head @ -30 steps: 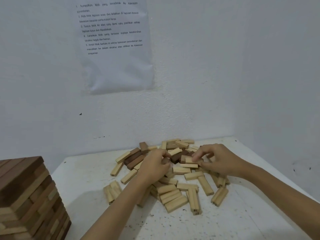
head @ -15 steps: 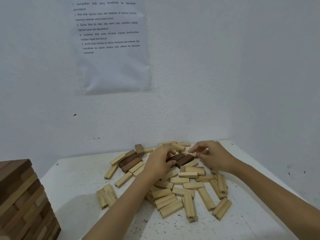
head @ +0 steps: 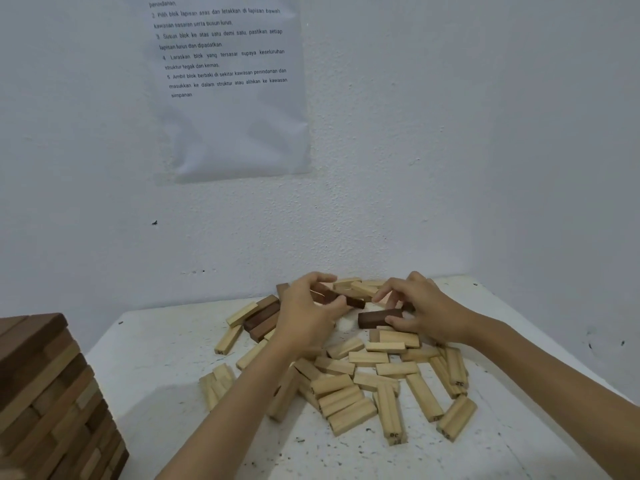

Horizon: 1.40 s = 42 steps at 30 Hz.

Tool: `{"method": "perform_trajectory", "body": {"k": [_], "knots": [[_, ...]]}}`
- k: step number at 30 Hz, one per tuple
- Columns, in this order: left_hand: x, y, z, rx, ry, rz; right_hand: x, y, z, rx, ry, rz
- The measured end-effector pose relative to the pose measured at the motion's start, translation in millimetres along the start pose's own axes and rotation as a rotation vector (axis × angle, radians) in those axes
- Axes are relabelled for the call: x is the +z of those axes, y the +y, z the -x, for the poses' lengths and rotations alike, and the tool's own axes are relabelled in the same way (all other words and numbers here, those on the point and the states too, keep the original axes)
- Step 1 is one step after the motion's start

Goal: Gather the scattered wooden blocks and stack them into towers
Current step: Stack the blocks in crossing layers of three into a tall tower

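Your left hand (head: 306, 317) grips the upper dark block (head: 354, 302) | your right hand (head: 429, 311) pinches the lower dark block (head: 372, 319) | centre frame, over desk (head: 166, 358)

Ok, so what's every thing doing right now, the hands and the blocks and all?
Left hand: grips the far dark block.
Right hand: pinches the near dark block.
Light blocks: scattered, lying flat on the table.
Tower: stacked, standing at the left.
Paper sheet: stuck on the wall, wrinkled.
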State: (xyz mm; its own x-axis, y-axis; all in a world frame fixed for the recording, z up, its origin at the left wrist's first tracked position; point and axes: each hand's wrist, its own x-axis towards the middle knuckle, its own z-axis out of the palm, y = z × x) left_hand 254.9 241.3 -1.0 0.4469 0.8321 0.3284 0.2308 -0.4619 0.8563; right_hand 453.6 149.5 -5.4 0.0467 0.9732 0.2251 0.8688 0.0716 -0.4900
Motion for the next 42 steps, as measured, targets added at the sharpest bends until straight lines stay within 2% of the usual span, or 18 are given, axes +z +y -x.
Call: {"method": "perform_trajectory", "body": {"k": [8,14,19,23,27,32,34,36,39,42], "knots": [[-34.9,11.8,5.7,-0.225,0.263,0.426,-3.9,-42.6,-6.0,0.060,0.165,-0.533],[-69.8,13.1,5.9,-0.248,0.527,0.633,12.8,-87.8,-25.2,0.198,0.270,-0.998],[-89.4,4.7,6.6,-0.288,0.611,0.712,34.9,-107.4,-47.6,0.331,0.296,-1.420],[-93.1,-5.1,7.1,-0.305,0.617,0.677,46.3,-112.9,-63.5,0.443,0.239,-1.553],[-92.2,-16.1,7.1,-0.284,0.586,0.593,57.9,-116.5,-80.3,0.525,0.196,-1.395],[-88.3,-28.8,4.8,-0.311,0.541,0.588,75.8,-109.3,-92.5,0.425,0.097,-0.753],[-86.2,-33.2,4.1,-0.317,0.533,0.582,82.4,-111.5,-94.8,0.350,0.097,-0.482],[-85.0,-35.4,3.3,-0.328,0.539,0.584,88.9,-115.3,-98.2,0.311,0.122,-0.312],[-85.1,-35.2,2.9,-0.335,0.534,0.613,97.0,-115.4,-103.9,0.290,0.188,-0.218],[-85.9,-32.2,4.9,-0.331,0.515,0.631,96.6,-115.5,-103.3,0.294,0.261,-0.284]]}}
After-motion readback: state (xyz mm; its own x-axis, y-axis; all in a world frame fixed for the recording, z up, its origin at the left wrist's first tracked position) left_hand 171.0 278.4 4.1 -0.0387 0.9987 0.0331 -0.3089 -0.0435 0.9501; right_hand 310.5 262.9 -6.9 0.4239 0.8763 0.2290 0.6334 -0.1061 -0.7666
